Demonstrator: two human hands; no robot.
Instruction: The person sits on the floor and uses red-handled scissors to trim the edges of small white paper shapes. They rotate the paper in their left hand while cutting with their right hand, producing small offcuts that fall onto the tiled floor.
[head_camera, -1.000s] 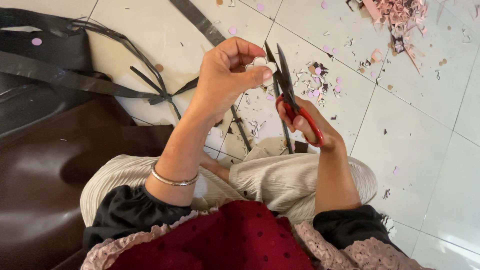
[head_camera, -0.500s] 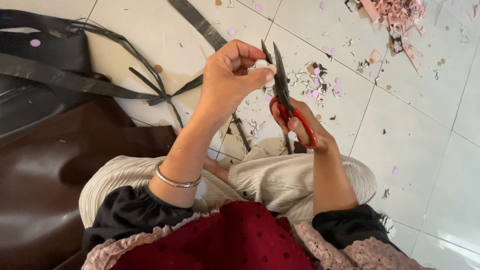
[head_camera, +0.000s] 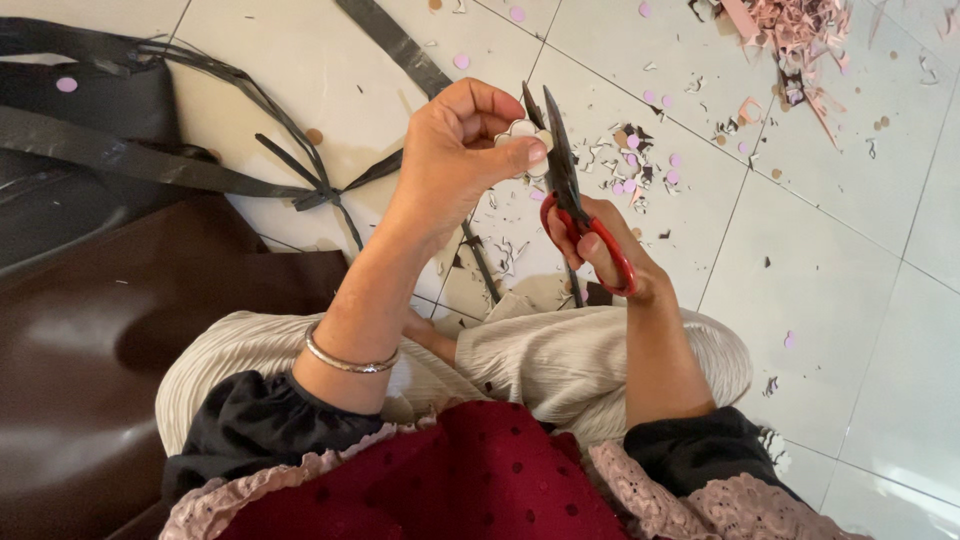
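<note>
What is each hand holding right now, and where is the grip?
The left hand pinches a small pale scalloped piece by its edge, thumb on top. The right hand grips the scissors through their red handle loops.

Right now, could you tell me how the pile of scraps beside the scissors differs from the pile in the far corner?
The near scrap pile is thin and scattered, mixing dark slivers with lilac dots. The far scrap pile is denser, mostly pink strips, partly cut off by the frame. Both lie on the white tiled floor.
</note>
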